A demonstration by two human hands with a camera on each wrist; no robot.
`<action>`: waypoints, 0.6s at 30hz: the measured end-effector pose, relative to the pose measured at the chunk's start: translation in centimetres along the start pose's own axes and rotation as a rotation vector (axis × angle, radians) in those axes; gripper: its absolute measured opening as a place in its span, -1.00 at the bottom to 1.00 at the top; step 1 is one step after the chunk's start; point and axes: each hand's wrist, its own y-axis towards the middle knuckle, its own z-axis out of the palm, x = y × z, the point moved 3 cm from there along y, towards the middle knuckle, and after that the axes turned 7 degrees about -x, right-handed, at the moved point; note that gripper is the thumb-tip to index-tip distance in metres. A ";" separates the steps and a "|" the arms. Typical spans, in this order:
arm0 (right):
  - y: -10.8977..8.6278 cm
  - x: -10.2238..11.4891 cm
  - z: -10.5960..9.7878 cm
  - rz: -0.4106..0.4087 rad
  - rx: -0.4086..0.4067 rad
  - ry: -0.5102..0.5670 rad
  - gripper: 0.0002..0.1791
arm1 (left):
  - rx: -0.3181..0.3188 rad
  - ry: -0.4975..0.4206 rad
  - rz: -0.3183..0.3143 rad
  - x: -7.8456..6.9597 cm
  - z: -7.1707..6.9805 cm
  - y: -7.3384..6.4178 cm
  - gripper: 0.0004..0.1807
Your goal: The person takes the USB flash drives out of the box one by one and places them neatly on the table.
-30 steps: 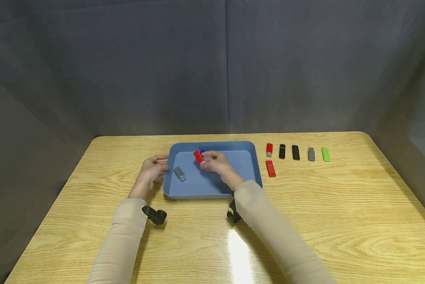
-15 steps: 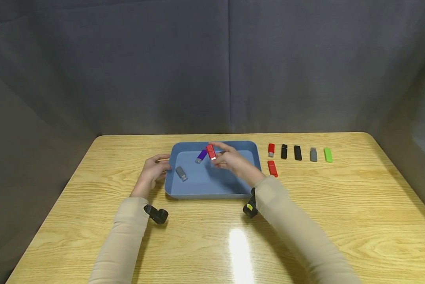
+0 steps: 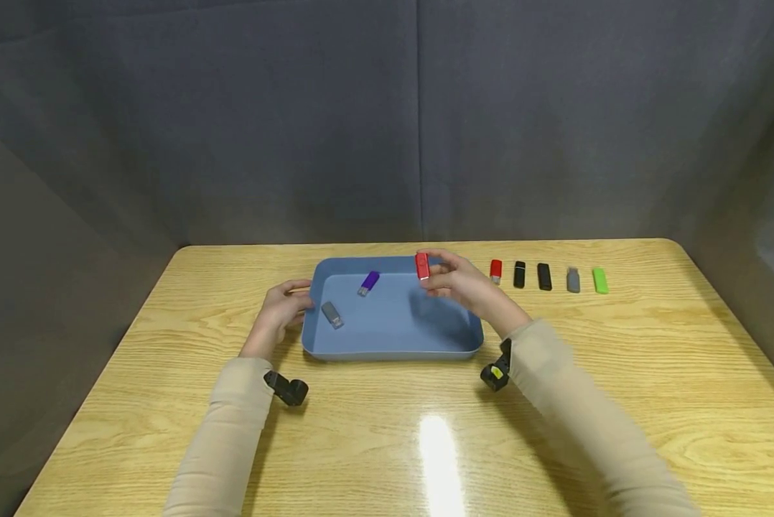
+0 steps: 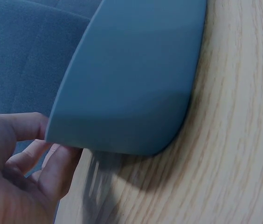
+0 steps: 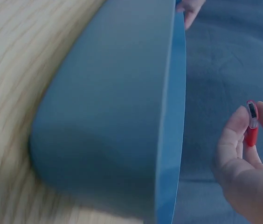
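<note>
My right hand (image 3: 467, 283) pinches a red USB stick (image 3: 422, 266) between thumb and fingers, raised over the right part of a blue tray (image 3: 393, 355). The right wrist view shows the connector end of that red USB stick (image 5: 252, 114). At the tray's left side, my left hand (image 3: 282, 309) grips the rim. In the left wrist view, the left hand (image 4: 24, 163) has one digit over the edge and others against the outer wall. Inside the tray lie a purple USB stick (image 3: 369, 283) and a grey one with a clear cap (image 3: 332, 315).
Right of the tray, a row on the wooden table (image 3: 361, 445) holds a red USB stick (image 3: 495, 271), two black ones (image 3: 519, 274), a grey one (image 3: 573, 280) and a green one (image 3: 600, 281). A dark curtain (image 3: 296, 143) stands behind.
My right hand has carried the red USB stick from the tray's middle to the right, uncovering the purple one. It now covers another red stick on the table. The left hand stays at the rim.
</note>
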 end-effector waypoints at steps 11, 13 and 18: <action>-1.2 -0.3 -3.6 -0.012 -0.079 -0.028 -0.31 | -0.015 0.013 -0.006 0.0 0.1 0.0 -0.45; -1.4 -0.5 -4.2 -0.008 -0.098 -0.039 -0.33 | -0.013 0.011 -0.005 0.0 0.2 0.0 -0.44; -2.2 -0.6 -5.6 -0.001 -0.121 -0.064 -0.36 | -0.009 0.008 0.003 -0.1 0.3 0.0 -0.44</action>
